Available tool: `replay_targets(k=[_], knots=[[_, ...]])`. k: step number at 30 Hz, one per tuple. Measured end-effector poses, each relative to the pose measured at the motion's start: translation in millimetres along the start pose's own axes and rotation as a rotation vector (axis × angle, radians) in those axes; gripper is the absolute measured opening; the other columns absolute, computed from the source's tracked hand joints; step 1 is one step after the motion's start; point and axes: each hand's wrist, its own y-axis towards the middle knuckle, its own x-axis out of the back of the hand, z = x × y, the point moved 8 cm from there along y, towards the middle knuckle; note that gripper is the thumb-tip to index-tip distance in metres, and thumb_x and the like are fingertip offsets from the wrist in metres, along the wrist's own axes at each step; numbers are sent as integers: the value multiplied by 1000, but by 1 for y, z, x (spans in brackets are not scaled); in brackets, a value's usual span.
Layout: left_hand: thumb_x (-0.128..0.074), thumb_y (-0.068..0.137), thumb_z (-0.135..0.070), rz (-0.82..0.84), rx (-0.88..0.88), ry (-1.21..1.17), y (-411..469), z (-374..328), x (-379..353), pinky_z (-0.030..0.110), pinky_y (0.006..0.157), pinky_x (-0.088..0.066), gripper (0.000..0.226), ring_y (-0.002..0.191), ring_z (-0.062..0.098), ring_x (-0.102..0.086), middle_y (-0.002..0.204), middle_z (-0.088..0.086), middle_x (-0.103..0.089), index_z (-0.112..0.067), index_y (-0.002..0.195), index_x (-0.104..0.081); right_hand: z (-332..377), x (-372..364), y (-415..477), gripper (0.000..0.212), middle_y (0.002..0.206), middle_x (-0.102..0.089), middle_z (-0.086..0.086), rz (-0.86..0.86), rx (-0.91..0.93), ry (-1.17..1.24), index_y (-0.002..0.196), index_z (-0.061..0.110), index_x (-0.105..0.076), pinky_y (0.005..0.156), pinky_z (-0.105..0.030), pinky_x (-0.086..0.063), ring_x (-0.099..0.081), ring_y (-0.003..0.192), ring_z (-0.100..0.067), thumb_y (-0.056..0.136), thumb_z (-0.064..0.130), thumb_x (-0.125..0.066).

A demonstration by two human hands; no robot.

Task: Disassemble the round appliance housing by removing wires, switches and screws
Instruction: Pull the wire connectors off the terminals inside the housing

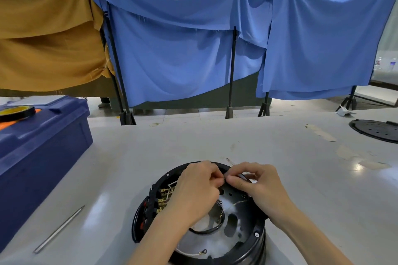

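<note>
The round black appliance housing (257,233) stands upside down on the grey table, its metal inner plate (231,225) showing. Brass terminals and thin wires (163,197) cluster at its left wall beside a switch block with red parts (144,214). A black cable (212,229) loops across the plate, and a white wire with a ring lug (201,251) lies near the front. My left hand (195,191) and my right hand (255,185) meet over the far rim, fingertips pinching a thin wire between them. What the wire joins to is hidden by my fingers.
A thin metal rod-like tool (59,230) lies on the table to the left. A dark blue toolbox (43,142) with a tape roll (17,112) on top stands far left. A round black cover (377,130) rests at the far right. Blue and mustard cloths hang behind.
</note>
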Motion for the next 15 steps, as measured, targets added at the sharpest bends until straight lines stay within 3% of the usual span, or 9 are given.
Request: replay_targets(k=[3, 5, 7, 11, 15], knots=[[-65, 85, -17, 29, -3, -35, 5, -2, -5, 20, 62, -40, 9, 64, 1, -52, 69, -15, -58, -24, 82, -70, 1, 3, 0, 7, 76, -72, 7, 3, -15, -39, 72, 25, -74, 75, -29, -47, -63, 74, -6, 78, 22, -76], [-65, 86, -20, 17, -10, -101, 5, -3, -4, 23, 69, -47, 9, 72, 1, -59, 74, -13, -64, -25, 84, -72, 1, 7, 1, 5, 75, -72, 3, 8, -34, -9, 74, 21, -75, 76, -33, -48, -63, 70, -10, 78, 22, -76], [-62, 90, -27, -20, -54, -104, 6, -4, -1, 23, 84, -44, 12, 89, 1, -59, 89, -14, -68, -30, 94, -73, -1, 21, 5, 6, 71, -72, -5, -83, -64, 131, 71, 14, -75, 73, -35, -50, -64, 67, -15, 76, 16, -76], [-49, 97, -36, -12, -86, 62, 8, 3, -2, 15, 98, -16, 28, 121, -3, -39, 128, -20, -53, -33, 121, -61, -17, 50, 15, 5, 75, -74, -10, -327, -163, 316, 68, 6, -75, 73, -28, -43, -63, 77, -13, 73, 8, -75], [-50, 98, -28, 50, -20, 45, 7, 16, -8, 19, 107, -21, 30, 130, 6, -37, 138, -17, -48, -31, 127, -58, -30, 38, 20, 6, 77, -74, -12, -302, -249, 320, 68, 4, -74, 72, -32, -42, -56, 77, -21, 73, 8, -75]])
